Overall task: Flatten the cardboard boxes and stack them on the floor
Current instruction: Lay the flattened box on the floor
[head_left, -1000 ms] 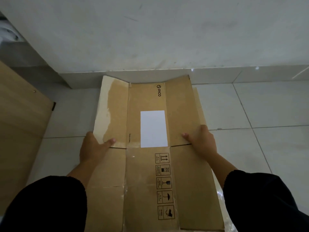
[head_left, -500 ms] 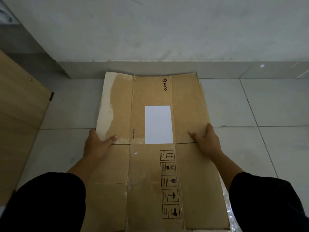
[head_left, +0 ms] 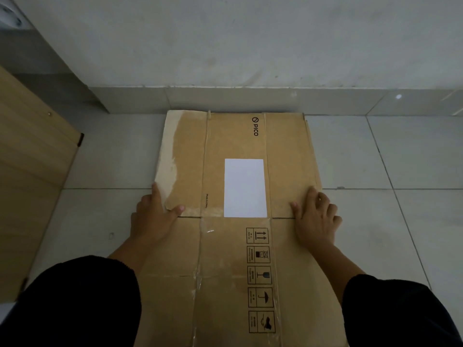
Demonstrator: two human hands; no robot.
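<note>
A flattened brown cardboard box (head_left: 235,146) lies on the tiled floor, its far edge close to the wall. It bears a white label, a PICO logo and handling symbols. My left hand (head_left: 150,219) holds its left edge at the flap slit, thumb on top and index finger along the edge. At the right edge my right hand (head_left: 315,221) has its thumb on the top face and its fingers bent over the edge. The thin edge of another flat cardboard sheet (head_left: 317,169) shows underneath on the right.
A light wooden panel (head_left: 30,186) stands at the left. The grey wall (head_left: 250,41) and its tiled skirting run right behind the cardboard. Pale floor tiles (head_left: 400,159) lie open to the right and left of the box.
The far flaps, slightly raised a second ago, now lie flat. The cardboard sits closer to the wall, and both hands have stayed at its side edges.
</note>
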